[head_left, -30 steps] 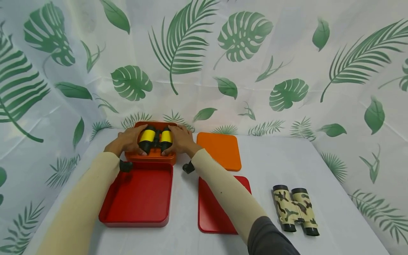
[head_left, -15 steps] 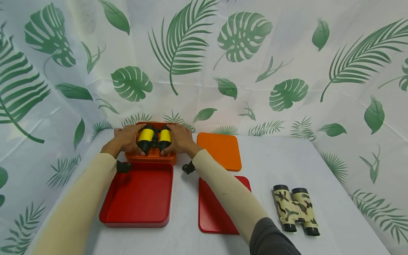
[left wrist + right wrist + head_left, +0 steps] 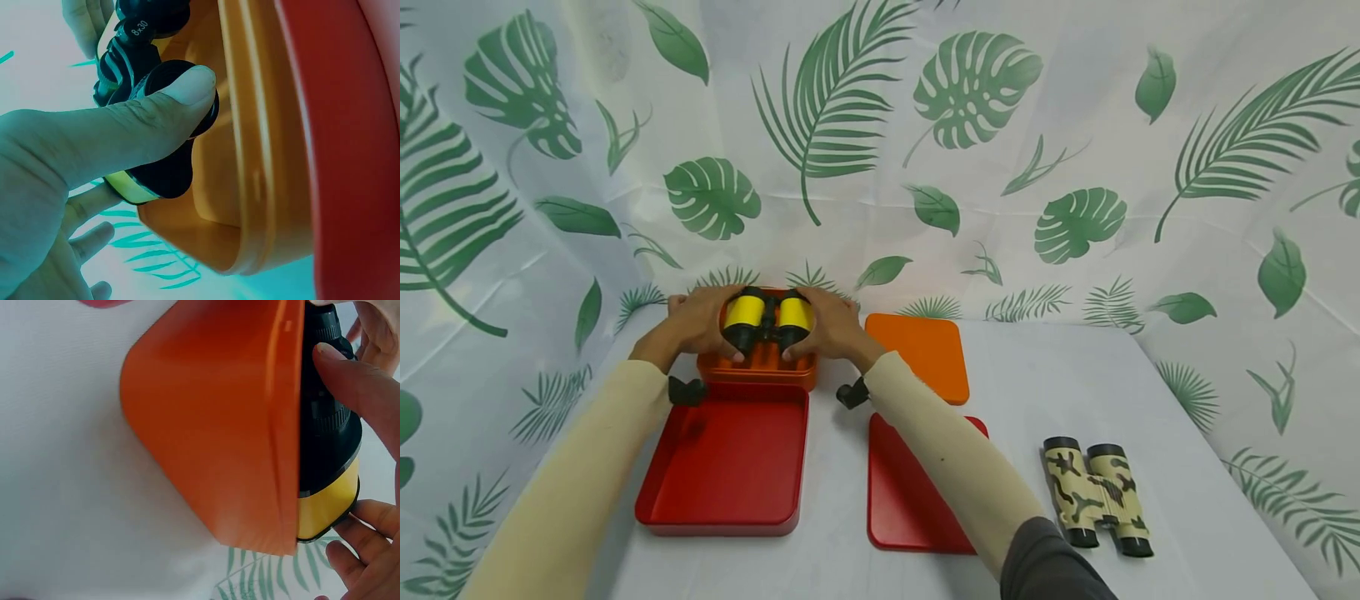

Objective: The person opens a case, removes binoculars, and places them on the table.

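Both hands hold black-and-yellow binoculars (image 3: 767,321) at the mouth of an orange box (image 3: 756,379). My left hand (image 3: 698,323) grips the left barrel, its thumb (image 3: 190,87) lying over the black eyepiece end. On the other barrel is my right hand (image 3: 837,329), with the thumb (image 3: 340,365) on the black part and the fingers (image 3: 359,540) at the yellow end. The wrist views show the binoculars standing partly above the box's rim; "8x30" is printed on their black middle.
An open red box (image 3: 722,529) stands in front of the orange one. To its right lie an orange lid (image 3: 928,354) and a red lid (image 3: 910,496), partly under the right forearm. Camouflage binoculars (image 3: 1101,492) lie farther right on the white table (image 3: 1037,358).
The binoculars have risen slightly relative to the orange box, with both hands still on them. The boxes, lids and camouflage binoculars stay in place.
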`<state>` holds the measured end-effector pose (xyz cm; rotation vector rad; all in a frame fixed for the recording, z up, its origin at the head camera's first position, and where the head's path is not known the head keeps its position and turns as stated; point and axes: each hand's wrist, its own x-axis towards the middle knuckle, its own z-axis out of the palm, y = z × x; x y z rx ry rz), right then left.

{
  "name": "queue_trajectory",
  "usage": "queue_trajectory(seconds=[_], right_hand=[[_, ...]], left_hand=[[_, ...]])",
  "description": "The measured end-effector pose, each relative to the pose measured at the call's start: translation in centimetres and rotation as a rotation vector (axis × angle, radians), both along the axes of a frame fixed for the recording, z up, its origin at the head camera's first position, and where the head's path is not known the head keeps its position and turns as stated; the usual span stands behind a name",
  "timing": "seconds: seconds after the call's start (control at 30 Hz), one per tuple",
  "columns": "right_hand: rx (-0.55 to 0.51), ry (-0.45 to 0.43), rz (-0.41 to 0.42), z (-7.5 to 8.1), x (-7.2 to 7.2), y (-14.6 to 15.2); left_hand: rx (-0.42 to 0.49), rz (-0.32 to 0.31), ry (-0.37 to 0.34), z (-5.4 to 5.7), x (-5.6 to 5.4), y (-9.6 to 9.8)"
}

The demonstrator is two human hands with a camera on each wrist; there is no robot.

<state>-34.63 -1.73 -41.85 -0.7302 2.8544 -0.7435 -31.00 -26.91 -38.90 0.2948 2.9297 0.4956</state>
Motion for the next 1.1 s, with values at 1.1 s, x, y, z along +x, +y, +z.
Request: queue_trajectory(seconds=[1.1], right_hand=[[-0.049,0.059,0.038,3.5,1.3,6.8]], left_hand=[[0.107,-0.053,0.073,2.3,0.4,4.9]])
